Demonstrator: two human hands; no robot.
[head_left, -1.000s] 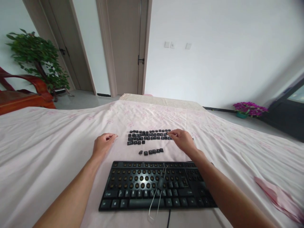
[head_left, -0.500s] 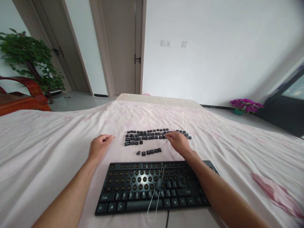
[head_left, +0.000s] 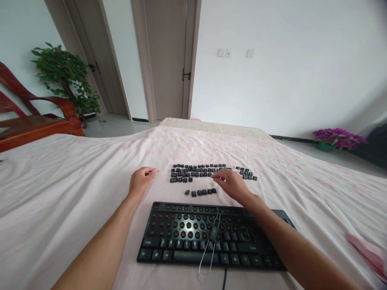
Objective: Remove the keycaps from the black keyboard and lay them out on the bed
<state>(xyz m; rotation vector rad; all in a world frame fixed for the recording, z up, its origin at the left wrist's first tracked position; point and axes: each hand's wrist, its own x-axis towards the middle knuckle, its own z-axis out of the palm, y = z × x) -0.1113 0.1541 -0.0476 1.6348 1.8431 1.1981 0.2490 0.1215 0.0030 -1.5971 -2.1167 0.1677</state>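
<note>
The left forearm [head_left: 101,241] slants forward and inward to a nearly straight left wrist [head_left: 132,198], and the left hand [head_left: 142,180] curls loosely, thumb and forefinger meeting at the tips with a small dark hollow behind them. The right forearm [head_left: 290,245] mirrors that slant from the other side; the right hand [head_left: 231,181] points inward, its back uppermost and fingers bunched, though whether they fully close is hard to tell.
</note>
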